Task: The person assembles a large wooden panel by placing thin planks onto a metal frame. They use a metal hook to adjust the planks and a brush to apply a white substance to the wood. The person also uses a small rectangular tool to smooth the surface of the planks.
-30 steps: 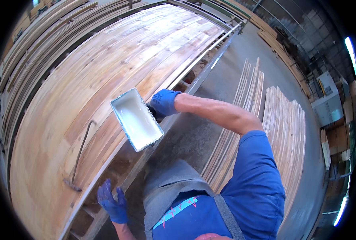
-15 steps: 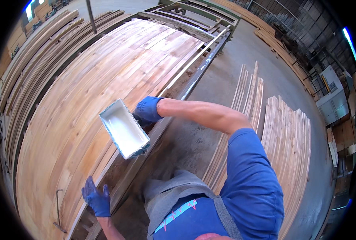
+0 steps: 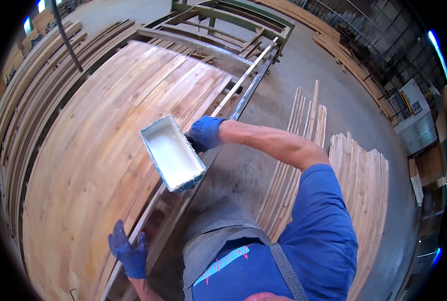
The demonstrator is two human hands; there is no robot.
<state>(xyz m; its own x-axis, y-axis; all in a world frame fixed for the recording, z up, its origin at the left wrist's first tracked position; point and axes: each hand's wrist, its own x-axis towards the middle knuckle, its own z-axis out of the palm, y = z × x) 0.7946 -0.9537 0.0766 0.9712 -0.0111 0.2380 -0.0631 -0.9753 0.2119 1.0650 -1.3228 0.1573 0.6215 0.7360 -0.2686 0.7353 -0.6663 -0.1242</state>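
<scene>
My right hand [image 3: 206, 133], in a blue glove, is closed at the side of an open rectangular container [image 3: 170, 153] with white liquid inside. Its rim and outside are caked with blue-white residue. The container hangs tilted above the near edge of a wide panel of wooden boards [image 3: 103, 150] laid side by side. Over that same edge, nearer to me, is my left hand [image 3: 129, 253], also in a blue glove. Its fingers and thumb are spread with nothing between them; whether it touches the wood I cannot tell. A bent metal rod [image 3: 72, 294] shows at the lower left.
A metal frame [image 3: 223, 30] extends past the panel's far end, with a rail [image 3: 248, 88] along its near side. Wooden strips lie in stacks [image 3: 359, 185] on the floor to the right. More long timber [image 3: 47, 100] lines the left. A white cabinet [image 3: 415, 118] stands far right.
My right hand and the container have shifted right and slightly up the picture. My left hand has shifted right. The panel's far end appears lower, and most of the bent rod has left view.
</scene>
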